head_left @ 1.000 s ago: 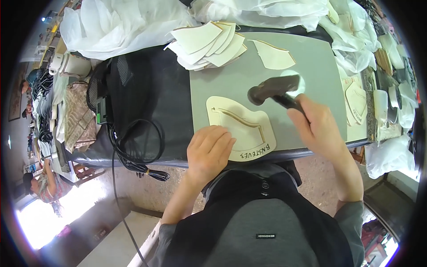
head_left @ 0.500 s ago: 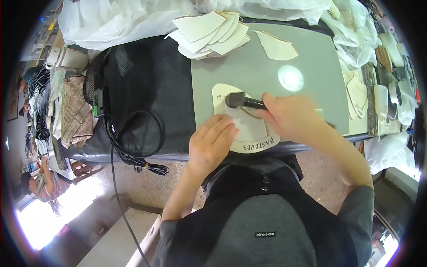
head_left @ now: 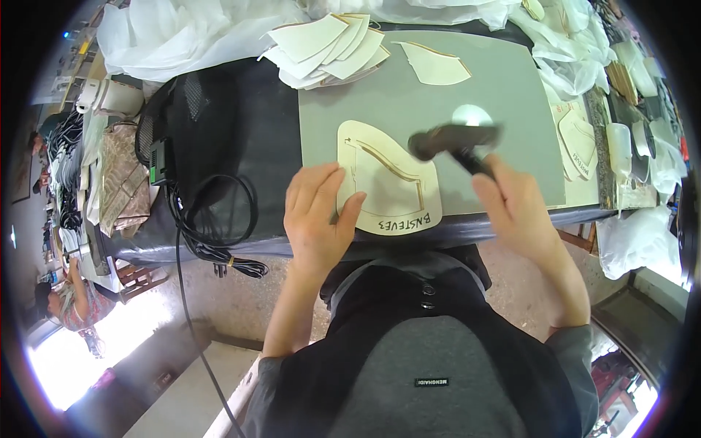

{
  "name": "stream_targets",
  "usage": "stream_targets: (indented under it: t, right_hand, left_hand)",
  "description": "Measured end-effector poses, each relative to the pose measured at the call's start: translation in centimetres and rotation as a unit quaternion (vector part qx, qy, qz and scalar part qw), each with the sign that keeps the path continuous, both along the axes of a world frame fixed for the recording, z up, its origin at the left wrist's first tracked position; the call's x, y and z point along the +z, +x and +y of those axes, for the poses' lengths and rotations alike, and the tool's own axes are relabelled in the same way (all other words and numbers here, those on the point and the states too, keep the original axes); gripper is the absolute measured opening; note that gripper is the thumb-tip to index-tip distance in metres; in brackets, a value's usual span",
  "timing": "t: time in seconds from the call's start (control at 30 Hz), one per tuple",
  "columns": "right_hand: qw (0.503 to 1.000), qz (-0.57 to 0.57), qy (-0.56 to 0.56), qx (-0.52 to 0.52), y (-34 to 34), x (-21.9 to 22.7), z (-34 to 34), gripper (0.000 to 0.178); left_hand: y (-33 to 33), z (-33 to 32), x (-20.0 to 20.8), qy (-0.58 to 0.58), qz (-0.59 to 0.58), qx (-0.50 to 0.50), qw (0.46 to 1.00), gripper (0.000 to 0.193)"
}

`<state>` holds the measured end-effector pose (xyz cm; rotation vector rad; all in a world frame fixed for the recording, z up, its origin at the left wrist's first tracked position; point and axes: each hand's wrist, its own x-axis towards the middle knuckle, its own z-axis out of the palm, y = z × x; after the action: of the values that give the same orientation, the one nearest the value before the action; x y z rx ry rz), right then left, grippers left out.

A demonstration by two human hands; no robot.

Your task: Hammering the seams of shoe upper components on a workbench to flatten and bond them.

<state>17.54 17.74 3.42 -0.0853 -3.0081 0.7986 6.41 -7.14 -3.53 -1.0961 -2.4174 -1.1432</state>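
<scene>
My right hand (head_left: 517,208) grips the handle of a dark-headed hammer (head_left: 454,139); the hammer's head is blurred and sits right of a cream template board (head_left: 391,224). That board is rounded, with handwriting along its near edge and a curved cut-out edged in brown. It lies on a grey-green mat (head_left: 511,95). My left hand (head_left: 318,219) rests at the board's left edge, thumb spread from the fingers, holding nothing. Whether a separate piece lies inside the cut-out, I cannot tell.
At the mat's far edge lie a stack of white cut pieces (head_left: 325,47) and one single piece (head_left: 437,64). Another template (head_left: 578,142) is at the right. A black mesh bag (head_left: 186,102) and coiled black cable (head_left: 219,212) occupy the left. Plastic bags (head_left: 197,36) line the back.
The hammer has lifted off the template and swung right with my right hand. My left hand has slid from the cut-out to the board's left edge, its thumb now spread.
</scene>
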Motion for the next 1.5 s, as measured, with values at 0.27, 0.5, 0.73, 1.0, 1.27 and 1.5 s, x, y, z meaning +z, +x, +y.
stream_targets:
  t: [0.27, 0.5, 0.73, 1.0, 1.27, 1.5]
  right_hand:
    - [0.854, -0.086, -0.478, -0.189, -2.7, -4.4, -5.2, 0.028]
    - [0.862, -0.006, -0.454, -0.224, 0.1, -6.1, -3.6, 0.028]
    - [0.873, -0.025, -0.447, -0.194, -5.0, -5.4, -3.2, 0.032]
    - [0.723, 0.061, -0.652, -0.221, -4.3, -5.2, 2.6, 0.031]
    - [0.404, 0.187, -0.857, -0.259, -4.5, -6.9, 4.2, 0.026]
    - [0.385, 0.145, -0.891, -0.192, -4.7, -7.7, 4.5, 0.024]
  left_hand:
    - [3.6, -0.6, 0.3, -0.132, 0.007, 0.114, 0.985, 0.05]
    - [4.5, 3.4, 0.6, 0.066, -0.215, 0.06, 0.973, 0.031]
    - [0.8, 2.2, 5.0, 0.206, -0.062, 0.07, 0.974, 0.034]
    - [-17.5, 6.8, 6.7, 0.282, -0.313, 0.163, 0.892, 0.067]
    - [-11.4, 12.6, 3.5, 0.094, 0.115, -0.046, 0.988, 0.058]
    - [-15.0, 18.3, 2.7, -0.303, -0.027, -0.087, 0.949, 0.071]
